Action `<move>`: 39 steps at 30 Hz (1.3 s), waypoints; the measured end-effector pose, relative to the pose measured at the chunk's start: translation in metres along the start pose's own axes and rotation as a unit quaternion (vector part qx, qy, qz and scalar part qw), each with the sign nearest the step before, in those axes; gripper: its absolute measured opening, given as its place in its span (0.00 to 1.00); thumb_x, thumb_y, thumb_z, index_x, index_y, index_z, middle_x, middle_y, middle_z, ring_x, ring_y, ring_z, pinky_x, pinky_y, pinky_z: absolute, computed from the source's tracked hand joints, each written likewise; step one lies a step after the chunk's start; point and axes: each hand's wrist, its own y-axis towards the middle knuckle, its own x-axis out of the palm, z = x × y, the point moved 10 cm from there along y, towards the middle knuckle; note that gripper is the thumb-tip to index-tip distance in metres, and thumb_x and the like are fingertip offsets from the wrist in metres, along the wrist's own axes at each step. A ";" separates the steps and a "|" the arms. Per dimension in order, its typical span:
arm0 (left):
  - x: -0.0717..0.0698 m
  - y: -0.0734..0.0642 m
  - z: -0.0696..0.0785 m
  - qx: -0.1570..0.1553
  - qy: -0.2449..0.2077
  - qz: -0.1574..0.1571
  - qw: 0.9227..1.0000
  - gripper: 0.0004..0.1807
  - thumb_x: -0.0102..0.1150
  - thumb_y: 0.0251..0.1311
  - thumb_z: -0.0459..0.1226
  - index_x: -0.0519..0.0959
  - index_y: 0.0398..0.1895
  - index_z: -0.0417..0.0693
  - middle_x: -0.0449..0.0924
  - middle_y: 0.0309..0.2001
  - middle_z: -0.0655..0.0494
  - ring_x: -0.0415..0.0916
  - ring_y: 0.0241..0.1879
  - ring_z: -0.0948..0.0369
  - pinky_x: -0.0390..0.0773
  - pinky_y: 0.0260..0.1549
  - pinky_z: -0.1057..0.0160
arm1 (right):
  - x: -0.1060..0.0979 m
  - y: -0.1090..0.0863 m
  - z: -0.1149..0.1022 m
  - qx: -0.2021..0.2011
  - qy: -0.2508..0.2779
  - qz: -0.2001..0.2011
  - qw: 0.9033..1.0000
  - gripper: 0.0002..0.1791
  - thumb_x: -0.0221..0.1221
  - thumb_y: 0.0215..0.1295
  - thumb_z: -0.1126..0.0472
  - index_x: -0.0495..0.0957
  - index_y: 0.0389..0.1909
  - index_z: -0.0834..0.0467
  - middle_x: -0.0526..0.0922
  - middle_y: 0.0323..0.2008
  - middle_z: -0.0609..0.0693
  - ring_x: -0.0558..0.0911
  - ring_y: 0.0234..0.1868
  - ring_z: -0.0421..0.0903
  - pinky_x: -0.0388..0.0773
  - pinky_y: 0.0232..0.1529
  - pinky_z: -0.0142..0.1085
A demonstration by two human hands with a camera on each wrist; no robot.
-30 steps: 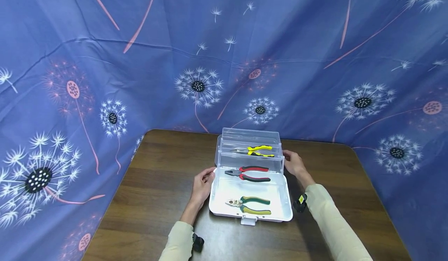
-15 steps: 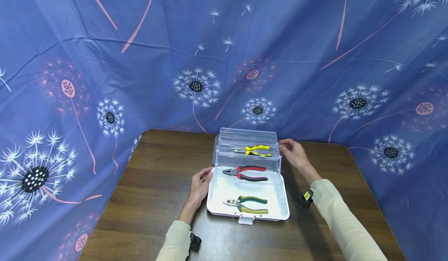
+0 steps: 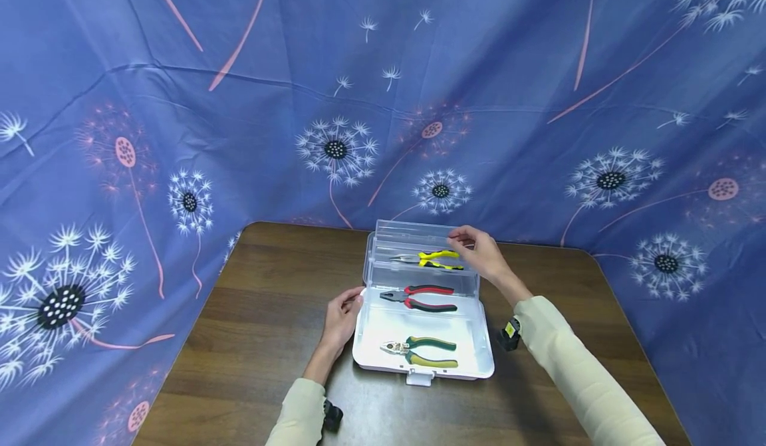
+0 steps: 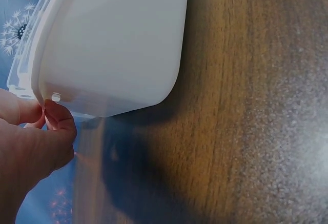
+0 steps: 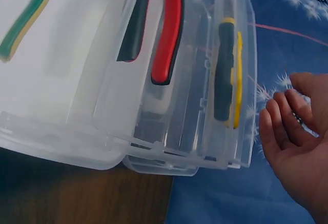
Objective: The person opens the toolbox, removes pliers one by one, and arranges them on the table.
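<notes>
A white toolbox (image 3: 365, 356) with clear stepped trays stands unfolded on the table. Yellow-and-black long-nose pliers (image 3: 439, 255) lie in the top tray, and red-and-black combination pliers (image 3: 425, 296) in the tier below. In the white base rest green-and-yellow combination pliers (image 3: 427, 353). My left hand (image 3: 341, 316) pinches the box's left rim near the back corner; in the left wrist view the thumb and fingers (image 4: 61, 121) meet at that rim. My right hand (image 3: 481, 253) hovers by the top tray's right end, holding nothing. Its fingers (image 5: 279, 126) are loosely bent, apart from the long-nose pliers.
The brown wooden table (image 3: 269, 286) reaches out on both sides of the box. A blue dandelion-print cloth (image 3: 383, 100) hangs behind the table's back edge. A latch (image 3: 420, 377) sticks out at the box's front.
My right hand has left the right side of the trays, moving up and then left over the top tray's right end. The left hand keeps its hold on the rim.
</notes>
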 end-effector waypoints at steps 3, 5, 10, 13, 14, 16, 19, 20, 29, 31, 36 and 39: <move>0.000 -0.001 0.001 0.008 -0.002 -0.001 1.000 0.15 0.55 0.73 0.28 0.80 0.58 0.29 0.82 0.50 0.36 0.80 0.45 0.54 0.76 0.40 0.72 | 0.011 0.003 -0.008 -0.017 -0.003 -0.021 1.000 0.14 0.61 0.75 0.61 0.80 0.54 0.66 0.84 0.47 0.59 0.82 0.48 0.55 0.78 0.54 0.52; 0.000 -0.001 0.001 0.012 -0.005 -0.002 1.000 0.15 0.54 0.73 0.27 0.80 0.57 0.29 0.82 0.49 0.36 0.79 0.42 0.58 0.76 0.39 0.73 | 0.018 0.005 -0.013 -0.029 -0.008 -0.032 0.999 0.14 0.62 0.74 0.63 0.80 0.54 0.67 0.85 0.46 0.58 0.83 0.47 0.55 0.79 0.54 0.52; 0.001 -0.001 0.002 0.022 -0.009 -0.006 1.000 0.15 0.54 0.73 0.26 0.79 0.57 0.27 0.81 0.48 0.35 0.79 0.39 0.62 0.76 0.37 0.72 | 0.036 0.005 -0.019 -0.057 -0.022 -0.065 0.996 0.15 0.63 0.72 0.64 0.81 0.55 0.68 0.85 0.48 0.60 0.83 0.46 0.54 0.80 0.52 0.51; 0.001 -0.002 0.002 0.017 -0.013 -0.010 1.000 0.15 0.54 0.73 0.27 0.79 0.58 0.27 0.81 0.49 0.34 0.80 0.41 0.58 0.77 0.38 0.71 | 0.047 0.003 -0.023 -0.073 -0.040 -0.084 0.993 0.17 0.64 0.71 0.64 0.80 0.57 0.67 0.84 0.51 0.61 0.84 0.48 0.55 0.81 0.52 0.51; 0.001 -0.002 0.002 0.013 -0.013 -0.010 1.000 0.15 0.54 0.73 0.27 0.79 0.58 0.27 0.81 0.49 0.34 0.80 0.42 0.56 0.77 0.39 0.71 | 0.051 0.002 -0.025 -0.081 -0.050 -0.090 0.991 0.18 0.65 0.71 0.64 0.80 0.57 0.68 0.84 0.52 0.62 0.84 0.49 0.56 0.81 0.52 0.51; 0.002 -0.002 0.001 0.011 -0.013 -0.011 1.000 0.15 0.54 0.73 0.27 0.79 0.59 0.28 0.81 0.50 0.35 0.80 0.44 0.54 0.77 0.39 0.71 | 0.057 0.001 -0.027 -0.090 -0.072 -0.107 0.988 0.20 0.64 0.71 0.64 0.79 0.59 0.69 0.83 0.54 0.64 0.84 0.51 0.58 0.81 0.52 0.51; 0.003 -0.002 0.001 0.007 -0.010 -0.010 1.000 0.15 0.54 0.73 0.27 0.79 0.59 0.28 0.81 0.50 0.35 0.80 0.44 0.52 0.76 0.39 0.72 | 0.064 0.001 -0.029 -0.099 -0.108 -0.133 0.980 0.21 0.62 0.73 0.62 0.77 0.62 0.70 0.84 0.54 0.63 0.84 0.52 0.58 0.78 0.56 0.53; 0.003 -0.001 0.001 0.007 -0.009 -0.008 1.000 0.15 0.54 0.73 0.27 0.79 0.59 0.28 0.81 0.50 0.36 0.80 0.44 0.53 0.76 0.39 0.72 | 0.066 0.002 -0.030 -0.100 -0.121 -0.140 0.978 0.22 0.62 0.73 0.62 0.77 0.62 0.70 0.84 0.54 0.63 0.83 0.53 0.57 0.76 0.58 0.54; 0.003 -0.001 0.003 0.012 -0.006 0.001 1.000 0.15 0.54 0.73 0.27 0.79 0.58 0.27 0.81 0.49 0.34 0.80 0.42 0.53 0.76 0.37 0.72 | 0.069 0.008 -0.046 -0.147 -0.200 -0.146 0.957 0.20 0.67 0.68 0.62 0.82 0.56 0.68 0.86 0.51 0.62 0.80 0.52 0.59 0.71 0.59 0.56; 0.002 -0.001 0.001 0.004 -0.005 0.005 1.000 0.15 0.55 0.73 0.27 0.80 0.58 0.30 0.81 0.49 0.36 0.79 0.41 0.56 0.75 0.38 0.73 | 0.069 0.008 -0.050 -0.154 -0.202 -0.151 0.955 0.18 0.67 0.67 0.64 0.83 0.54 0.68 0.86 0.49 0.61 0.81 0.51 0.58 0.75 0.58 0.54; 0.002 -0.002 0.002 0.004 -0.005 0.006 1.000 0.14 0.55 0.73 0.27 0.81 0.57 0.31 0.82 0.49 0.38 0.79 0.42 0.58 0.76 0.39 0.72 | 0.072 0.008 -0.054 -0.146 -0.216 -0.170 0.950 0.11 0.67 0.67 0.67 0.85 0.48 0.64 0.87 0.41 0.56 0.84 0.42 0.51 0.83 0.41 0.45; 0.001 -0.003 0.002 0.007 -0.004 0.008 1.000 0.14 0.55 0.72 0.27 0.81 0.57 0.31 0.82 0.49 0.37 0.79 0.42 0.57 0.76 0.39 0.72 | 0.072 0.008 -0.055 -0.144 -0.229 -0.176 0.947 0.11 0.67 0.67 0.65 0.85 0.48 0.63 0.87 0.38 0.54 0.84 0.36 0.47 0.81 0.35 0.41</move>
